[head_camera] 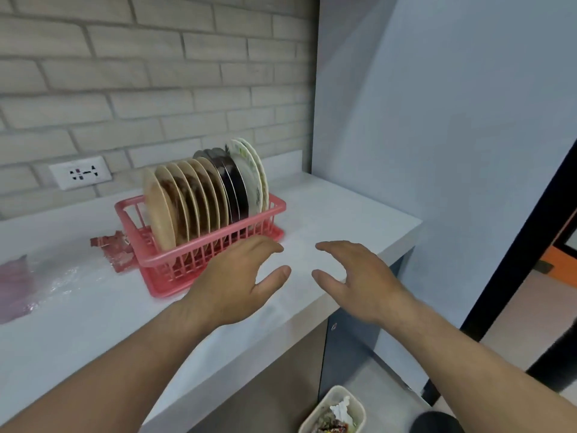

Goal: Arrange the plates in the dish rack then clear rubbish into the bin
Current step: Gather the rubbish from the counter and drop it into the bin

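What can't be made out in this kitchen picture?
All in the head view:
1. The plates: lower parts are hidden by the wall of the dish rack, and they overlap, so there is no sure count.
2. The red wrapper: partly hidden by the rack's corner.
3. The pink item: blurred and cut off by the left edge.
4. The bin: cut off by the bottom edge, contents too blurred to name.
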Demonstrator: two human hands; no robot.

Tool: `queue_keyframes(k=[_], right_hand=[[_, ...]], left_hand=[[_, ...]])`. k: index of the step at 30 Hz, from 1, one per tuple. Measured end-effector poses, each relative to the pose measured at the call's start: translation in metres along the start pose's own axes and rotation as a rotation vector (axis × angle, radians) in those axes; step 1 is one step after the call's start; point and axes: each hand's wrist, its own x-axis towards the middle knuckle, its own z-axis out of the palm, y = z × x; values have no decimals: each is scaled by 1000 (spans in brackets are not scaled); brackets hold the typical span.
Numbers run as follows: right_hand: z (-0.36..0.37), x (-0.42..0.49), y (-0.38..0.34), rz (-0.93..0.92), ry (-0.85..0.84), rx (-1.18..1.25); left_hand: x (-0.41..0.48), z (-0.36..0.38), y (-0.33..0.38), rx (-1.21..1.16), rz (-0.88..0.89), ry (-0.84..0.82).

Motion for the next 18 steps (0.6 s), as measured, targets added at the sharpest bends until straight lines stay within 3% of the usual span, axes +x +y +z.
queue_keyframes(k=[11, 18], right_hand=[[33, 11, -42, -73, -76, 39], [80, 21, -109, -179, -171, 69]], left_hand=[[-53, -5, -40, -24, -166, 43], [-97, -25, -93, -7, -248, 110]])
